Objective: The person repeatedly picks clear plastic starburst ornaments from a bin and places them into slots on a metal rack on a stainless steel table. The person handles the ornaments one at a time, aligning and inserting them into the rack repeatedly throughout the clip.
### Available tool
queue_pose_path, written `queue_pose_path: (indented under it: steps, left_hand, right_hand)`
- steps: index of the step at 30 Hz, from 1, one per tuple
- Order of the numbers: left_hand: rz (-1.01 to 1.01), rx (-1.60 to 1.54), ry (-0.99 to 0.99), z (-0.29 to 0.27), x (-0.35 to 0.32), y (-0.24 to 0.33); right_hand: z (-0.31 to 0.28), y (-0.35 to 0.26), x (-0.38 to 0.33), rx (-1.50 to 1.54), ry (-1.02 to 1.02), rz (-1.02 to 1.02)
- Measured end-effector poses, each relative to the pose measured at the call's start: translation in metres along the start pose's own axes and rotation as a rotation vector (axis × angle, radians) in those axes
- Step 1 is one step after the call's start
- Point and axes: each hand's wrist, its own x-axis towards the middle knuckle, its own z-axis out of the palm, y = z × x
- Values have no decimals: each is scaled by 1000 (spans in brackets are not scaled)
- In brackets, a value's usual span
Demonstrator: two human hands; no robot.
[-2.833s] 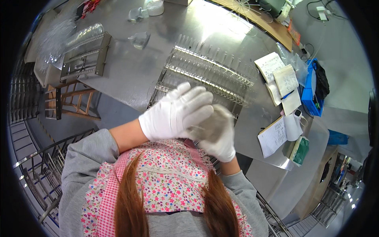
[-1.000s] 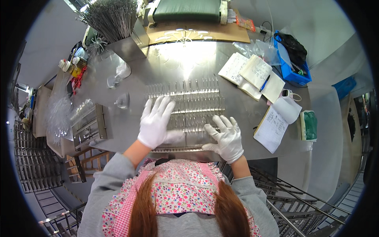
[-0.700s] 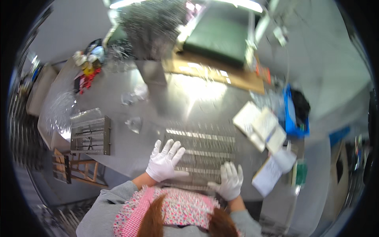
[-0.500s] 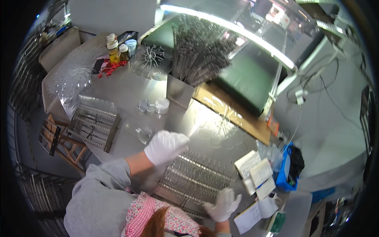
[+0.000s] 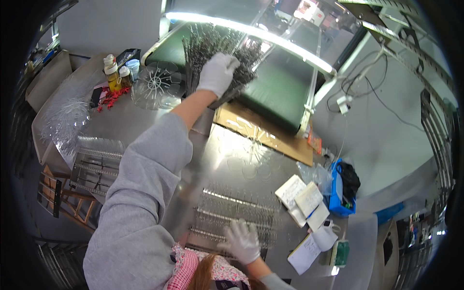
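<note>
My left hand [image 5: 217,75], in a white glove, reaches far forward to a dense bundle of thin dark rods [image 5: 195,58] standing in a metal holder. Its fingers are curled in among the upper part of the bundle; what lies between them is hidden. Close to my body, my right hand [image 5: 243,241], also gloved in white, is spread over the near right part of a rack [image 5: 232,220]. Slotted metal strips run across this rack, with rows of thin upright pieces along them. The right hand holds nothing that I can see.
Clear round discs with white spokes [image 5: 253,150] lie beyond the rack, by a cardboard strip [image 5: 285,145]. Notebooks [image 5: 302,198] and a blue bin [image 5: 340,193] are at right. Bottles [image 5: 112,75], a second rack [image 5: 94,169] and a green conveyor belt [image 5: 280,92] stand farther off.
My left hand has gone forward from above the table to the rod bundle. My right hand has shifted left over the rack's near part. The whole view has moved slightly.
</note>
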Motion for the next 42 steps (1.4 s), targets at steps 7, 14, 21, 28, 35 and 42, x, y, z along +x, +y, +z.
queue_pose_path:
  steps: [7,14,21,28,35,42]
  left_hand:
    - [219,-126,402,-103,-22,58]
    - [-410,-341,440,-255,-196,51]
    - [-1112,-397,351,-192,-437,11]
    - [-1542,-626,495,-169,-474,-29]
    - [-1654,-736,280,-180,-455,-33]
    - [-1581,-906,82,-172,-457,-22]
  right_hand:
    - [18,56,-39,157,46,277]
    - [7,101,-32,228,161,207]
    - [6,10,53,251,285,-92]
    - [-2,-22,94,312,187,-281]
    - [2,-16,90,300,210,-391]
    - [8,-15,92,282,201,-400]
